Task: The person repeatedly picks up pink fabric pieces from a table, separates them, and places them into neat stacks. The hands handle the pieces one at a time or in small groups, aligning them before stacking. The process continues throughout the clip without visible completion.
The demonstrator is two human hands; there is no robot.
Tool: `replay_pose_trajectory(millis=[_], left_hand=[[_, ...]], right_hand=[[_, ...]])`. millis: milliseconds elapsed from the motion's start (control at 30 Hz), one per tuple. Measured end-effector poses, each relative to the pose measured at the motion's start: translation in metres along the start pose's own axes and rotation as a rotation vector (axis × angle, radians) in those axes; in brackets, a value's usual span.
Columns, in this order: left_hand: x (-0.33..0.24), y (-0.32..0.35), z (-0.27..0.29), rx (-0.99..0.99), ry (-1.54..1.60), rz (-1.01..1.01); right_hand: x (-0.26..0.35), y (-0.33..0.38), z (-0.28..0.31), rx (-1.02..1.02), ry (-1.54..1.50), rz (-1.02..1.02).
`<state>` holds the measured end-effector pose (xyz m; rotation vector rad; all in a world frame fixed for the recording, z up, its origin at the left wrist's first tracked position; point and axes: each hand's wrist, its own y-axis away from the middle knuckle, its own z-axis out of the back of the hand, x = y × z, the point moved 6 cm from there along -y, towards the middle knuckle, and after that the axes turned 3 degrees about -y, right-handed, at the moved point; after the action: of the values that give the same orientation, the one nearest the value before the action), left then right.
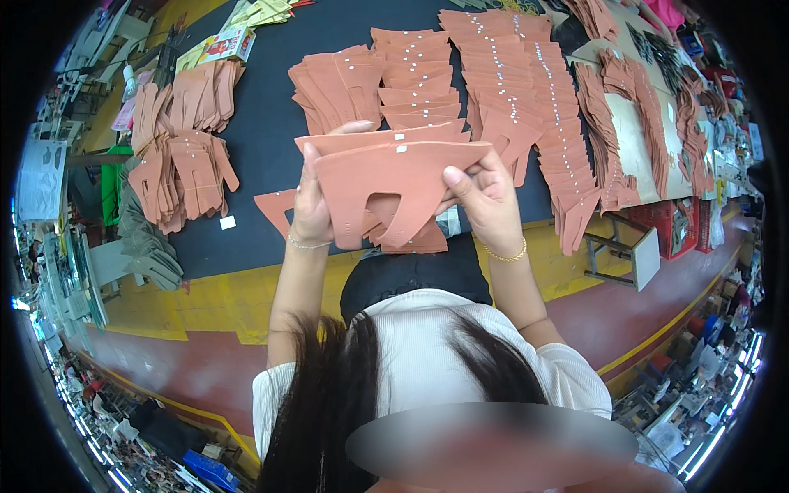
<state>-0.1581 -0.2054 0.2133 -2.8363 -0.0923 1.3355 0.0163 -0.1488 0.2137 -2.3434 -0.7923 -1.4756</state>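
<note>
Both my hands hold up terracotta-coloured cut pieces [362, 177], flat, with a rounded notch and a small white sticker near the top edge. My left hand [312, 205] grips the left end, thumb in front. The right hand [485, 193] pinches the right end between thumb and fingers. Just behind the front piece stands another like it, its upper edge showing; whether both hands hold it is hidden. Below them, more such pieces [423, 240] lie at the table's near edge, partly covered. One loose piece [275, 207] pokes out beside my left wrist.
Overlapping rows of similar pieces [497, 74] cover the dark table [259, 107]. Stacks [193, 164] lie at the left, with a small white slip [228, 223] nearby. A box [226, 45] stands at the far left. A stool [629, 255] and red crates [657, 226] are at the right.
</note>
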Motion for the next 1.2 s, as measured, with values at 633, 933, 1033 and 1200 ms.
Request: replay_pose_trajectory(millis=[633,933,1033,1200], left_hand=[[0.024,-0.018,-0.029,0.051,-0.176,0.105],[0.058,-0.028,-0.043,-0.049,-0.219,0.261],[0.074,-0.035,-0.047,-0.061,-0.218,0.312],[0.12,-0.037,-0.051,-0.156,-0.136,0.461]], right_hand=[[0.013,0.015,0.042,-0.167,-0.017,0.074],[0.011,0.026,0.078,-0.259,-0.015,0.052],[0.006,0.034,0.096,-0.298,-0.039,0.019],[-0.01,0.046,0.143,-0.491,0.111,0.102]])
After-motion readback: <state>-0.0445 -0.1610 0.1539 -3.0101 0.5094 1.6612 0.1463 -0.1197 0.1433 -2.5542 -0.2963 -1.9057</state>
